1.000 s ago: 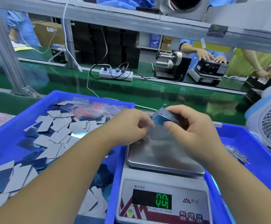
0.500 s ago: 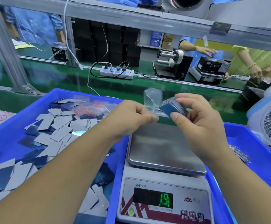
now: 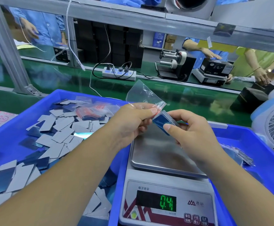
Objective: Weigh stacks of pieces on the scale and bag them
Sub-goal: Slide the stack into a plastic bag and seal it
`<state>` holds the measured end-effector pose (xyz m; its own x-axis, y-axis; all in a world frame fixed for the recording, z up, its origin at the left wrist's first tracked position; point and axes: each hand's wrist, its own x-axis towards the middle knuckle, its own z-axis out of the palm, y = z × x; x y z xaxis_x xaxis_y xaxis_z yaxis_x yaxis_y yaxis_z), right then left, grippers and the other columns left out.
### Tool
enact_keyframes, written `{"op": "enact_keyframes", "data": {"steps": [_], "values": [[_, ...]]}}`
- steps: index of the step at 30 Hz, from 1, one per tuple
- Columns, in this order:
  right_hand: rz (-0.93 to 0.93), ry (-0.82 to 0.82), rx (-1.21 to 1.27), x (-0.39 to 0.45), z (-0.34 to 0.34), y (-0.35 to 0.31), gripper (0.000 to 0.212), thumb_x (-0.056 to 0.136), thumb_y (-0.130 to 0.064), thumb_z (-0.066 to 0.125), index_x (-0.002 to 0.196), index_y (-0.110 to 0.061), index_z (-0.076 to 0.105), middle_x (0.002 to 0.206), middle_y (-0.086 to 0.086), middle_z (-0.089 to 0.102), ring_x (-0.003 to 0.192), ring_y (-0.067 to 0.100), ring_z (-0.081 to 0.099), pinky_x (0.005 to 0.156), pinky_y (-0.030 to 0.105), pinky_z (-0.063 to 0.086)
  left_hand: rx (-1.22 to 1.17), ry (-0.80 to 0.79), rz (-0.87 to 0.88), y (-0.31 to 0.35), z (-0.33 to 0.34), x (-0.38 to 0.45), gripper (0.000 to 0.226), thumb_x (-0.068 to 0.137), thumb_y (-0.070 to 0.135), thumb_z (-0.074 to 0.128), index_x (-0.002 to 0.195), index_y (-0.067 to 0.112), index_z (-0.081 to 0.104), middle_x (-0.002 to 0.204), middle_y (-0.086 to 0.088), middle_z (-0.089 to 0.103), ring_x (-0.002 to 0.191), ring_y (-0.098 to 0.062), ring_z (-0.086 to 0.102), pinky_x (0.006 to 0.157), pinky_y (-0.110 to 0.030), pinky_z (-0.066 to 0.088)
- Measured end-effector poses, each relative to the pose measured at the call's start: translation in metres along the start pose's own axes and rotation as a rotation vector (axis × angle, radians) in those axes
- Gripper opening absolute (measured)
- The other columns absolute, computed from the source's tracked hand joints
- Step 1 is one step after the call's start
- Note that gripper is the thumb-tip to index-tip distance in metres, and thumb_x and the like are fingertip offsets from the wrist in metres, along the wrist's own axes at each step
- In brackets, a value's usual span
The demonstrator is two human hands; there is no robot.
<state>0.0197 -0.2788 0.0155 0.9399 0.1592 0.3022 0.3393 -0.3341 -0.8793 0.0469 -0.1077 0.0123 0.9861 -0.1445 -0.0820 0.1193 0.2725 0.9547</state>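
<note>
We hold the small clear plastic bag (image 3: pixel 143 95) pinched at its mouth in our left hand (image 3: pixel 131 123), while our right hand (image 3: pixel 193 136) clasps the blue stack of thin pieces (image 3: pixel 163 122) above the steel-topped scale (image 3: pixel 162 154), its end aimed at the opening for sliding in.

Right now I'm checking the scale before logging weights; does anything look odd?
Yes: the scale display reads 0.4 although its steel pan is bare. The left hand pinches the clear bag and the right hand holds the stack of pieces above it.
</note>
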Motion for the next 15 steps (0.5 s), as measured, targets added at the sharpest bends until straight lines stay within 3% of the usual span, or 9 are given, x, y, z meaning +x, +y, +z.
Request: {"op": "enact_keyframes", "data": {"steps": [4,9,12,15], "values": [[-0.004,-0.002,0.009,-0.0002,-0.0007,-0.0004,0.026,0.084,-0.012,0.069,0.092,-0.036,0.07,0.08,-0.016,0.071,0.054,0.001,0.05,0.051,0.011,0.037,0.068,-0.017,-0.003,0.0002,-0.0023,0.0,0.01,0.095,0.01,0.064,0.095,0.014,0.073,0.063,0.007,0.067,0.05,-0.002,0.054,0.047,-0.016,0.039],[-0.006,-0.011,0.011,-0.0003,-0.0014,-0.0014,0.025,0.085,-0.012,0.07,0.094,-0.035,0.07,0.081,-0.013,0.071,0.057,0.004,0.05,0.053,0.015,0.037,0.156,0.014,0.032,0.0014,-0.0027,-0.0014,0.02,0.091,0.022,0.072,0.071,0.021,0.07,0.06,0.01,0.064,0.052,-0.002,0.059,0.052,-0.02,0.04],[-0.003,-0.01,0.006,-0.001,-0.0007,-0.0007,0.022,0.087,-0.009,0.07,0.093,-0.03,0.071,0.081,-0.011,0.07,0.057,0.007,0.049,0.055,0.019,0.037,0.121,0.06,0.038,0.0019,-0.0028,-0.0019,0.033,0.089,0.03,0.073,0.059,0.026,0.06,0.072,0.01,0.069,0.058,-0.003,0.057,0.055,-0.022,0.036],[-0.004,0.0,0.029,-0.0007,-0.0003,-0.0021,0.017,0.08,-0.021,0.069,0.095,-0.029,0.071,0.083,-0.011,0.07,0.058,0.008,0.048,0.056,0.021,0.037,0.023,0.129,0.021,0.0032,-0.0023,-0.0014,0.025,0.088,0.037,0.074,0.073,0.025,0.058,0.078,0.004,0.063,0.058,-0.008,0.042,0.048,-0.019,0.031]]}}
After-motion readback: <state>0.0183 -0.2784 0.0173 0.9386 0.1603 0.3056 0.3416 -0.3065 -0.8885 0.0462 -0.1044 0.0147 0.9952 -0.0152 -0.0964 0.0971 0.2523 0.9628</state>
